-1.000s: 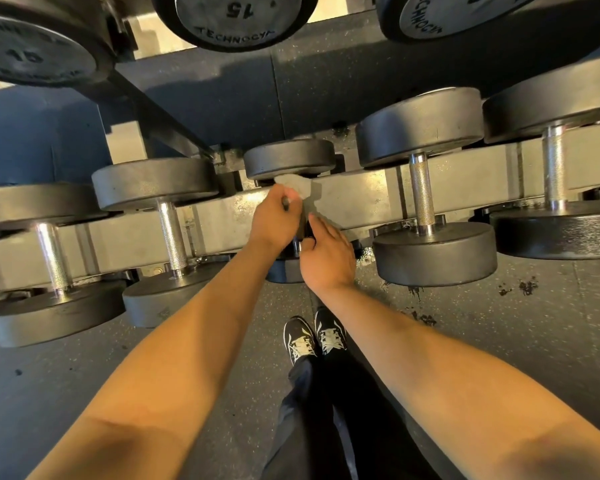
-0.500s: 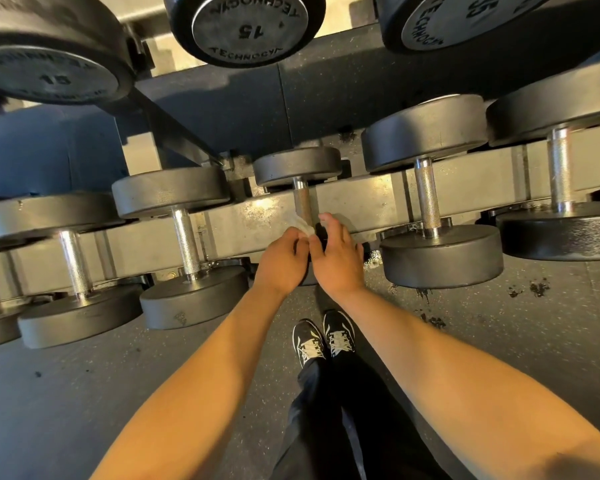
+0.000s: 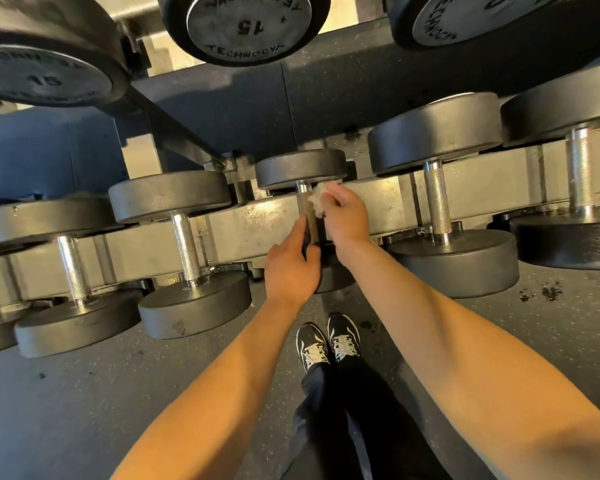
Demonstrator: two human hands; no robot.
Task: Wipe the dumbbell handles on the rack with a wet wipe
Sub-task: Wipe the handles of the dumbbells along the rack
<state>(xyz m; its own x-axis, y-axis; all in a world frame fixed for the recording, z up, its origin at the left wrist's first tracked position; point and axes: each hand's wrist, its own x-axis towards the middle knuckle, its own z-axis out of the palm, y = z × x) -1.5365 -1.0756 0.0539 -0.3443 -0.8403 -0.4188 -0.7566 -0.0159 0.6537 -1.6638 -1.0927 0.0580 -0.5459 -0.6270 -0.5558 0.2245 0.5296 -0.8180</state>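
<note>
Grey speckled rubber flooring [image 3: 94, 403] covers the ground, with small dark marks at right near the rack foot. Behind the rack, dark blue-grey wall panels [image 3: 229, 109] run across the far side, with a pale strip of wall showing above. Pale grey metal rack [image 3: 253, 230], lower tier, runs left to right and carries a row of dumbbells lying with handles pointing near-to-far. Upper tier: round end caps overhead, two readable as "15" [image 3: 250, 26].

Dumbbell being worked on [image 3: 302, 168]: smallest of the row, centre of the lower tier, between a larger dumbbell on the left [image 3: 184, 244] and a larger one on the right [image 3: 437, 199]. Heads dull black, matte. Its handle [image 3: 307, 209] is metal, knurled, darker and less shiny than the bright chrome handles of its neighbours; a short polished collar shows at the far end. Near head mostly hidden by the hands.

Wet wipe [image 3: 317, 202]: white, crumpled, pressed against the right side of the handle near its far end.

Right hand [image 3: 347, 220]: fingers curled, pinching the wipe at the fingertips and holding it to the handle.

Left hand [image 3: 291, 268]: at the near end of the handle, on its left side, fingers extended along the handle and touching it; whether they wrap around it cannot be told from this angle.

Both forearms bare. Black trousers and black-and-white shoes [image 3: 328, 341] visible below, on the floor near the rack.
</note>
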